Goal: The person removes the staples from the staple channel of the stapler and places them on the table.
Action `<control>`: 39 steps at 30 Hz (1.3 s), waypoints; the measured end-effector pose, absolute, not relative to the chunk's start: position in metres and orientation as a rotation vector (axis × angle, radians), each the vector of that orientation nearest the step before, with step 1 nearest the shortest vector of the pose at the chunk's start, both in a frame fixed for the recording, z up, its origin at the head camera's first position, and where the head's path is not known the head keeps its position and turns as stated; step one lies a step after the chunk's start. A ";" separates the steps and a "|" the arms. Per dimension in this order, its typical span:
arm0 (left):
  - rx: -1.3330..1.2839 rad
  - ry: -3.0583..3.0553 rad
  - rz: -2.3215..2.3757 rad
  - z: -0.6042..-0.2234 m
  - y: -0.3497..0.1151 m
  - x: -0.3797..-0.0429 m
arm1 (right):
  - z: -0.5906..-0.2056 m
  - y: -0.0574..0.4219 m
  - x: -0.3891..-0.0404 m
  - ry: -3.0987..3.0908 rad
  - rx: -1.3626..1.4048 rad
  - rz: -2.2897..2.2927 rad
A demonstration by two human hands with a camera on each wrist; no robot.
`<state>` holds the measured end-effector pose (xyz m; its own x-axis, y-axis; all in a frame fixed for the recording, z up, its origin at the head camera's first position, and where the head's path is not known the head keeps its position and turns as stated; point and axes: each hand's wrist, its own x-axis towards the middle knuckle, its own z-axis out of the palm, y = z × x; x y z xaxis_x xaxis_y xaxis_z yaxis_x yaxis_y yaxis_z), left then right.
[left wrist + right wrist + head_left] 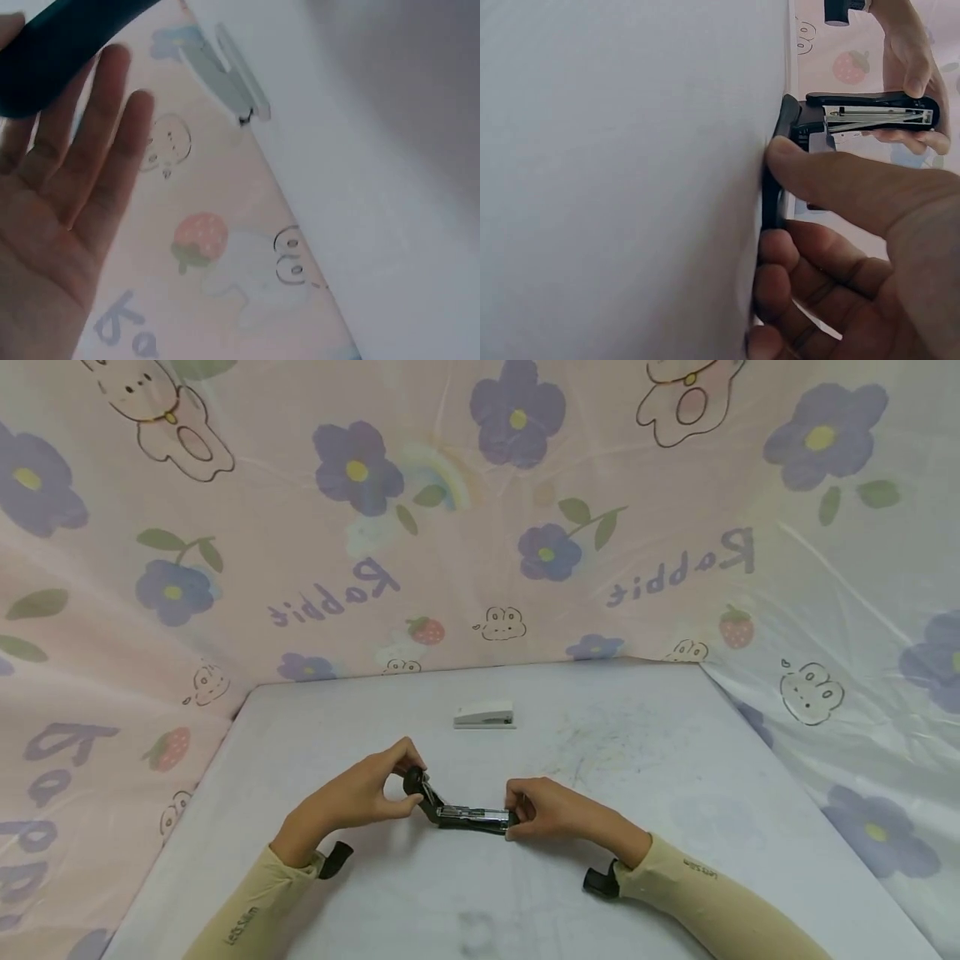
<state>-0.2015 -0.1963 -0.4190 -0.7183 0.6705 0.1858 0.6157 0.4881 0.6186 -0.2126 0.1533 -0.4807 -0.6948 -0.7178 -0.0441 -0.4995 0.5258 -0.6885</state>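
A black stapler (472, 818) lies on the white table, swung wide apart at its hinge so the metal staple channel shows. My left hand (367, 789) pinches the raised top arm between thumb and fingers; in the left wrist view part of that dark arm (52, 52) crosses above the palm. With thumb and curled fingers, my right hand (558, 810) grips the far right end of the base. Seen from the right wrist, the thumb presses on the base (774, 187), while the lifted arm (877, 112) points towards the left hand.
Behind the hands a white stapler (483, 716) stands on the table (360, 718). Smudges mark the tabletop at the right. A printed curtain (465, 552) with flowers and rabbits hangs along the back and sides. Black camera mounts (335, 860) sit at both wrists.
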 end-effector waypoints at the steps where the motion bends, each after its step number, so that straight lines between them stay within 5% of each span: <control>1: 1.123 2.623 1.048 -0.418 -0.199 -0.202 | -0.481 0.153 -0.213 2.448 -1.009 -0.948; 25: 0.791 2.563 0.758 -0.407 -0.219 -0.194 | -0.482 0.154 -0.213 2.455 -1.012 -0.936; 39: 1.123 2.877 0.651 -0.416 -0.161 -0.168 | -0.481 0.152 -0.212 2.446 -1.002 -0.960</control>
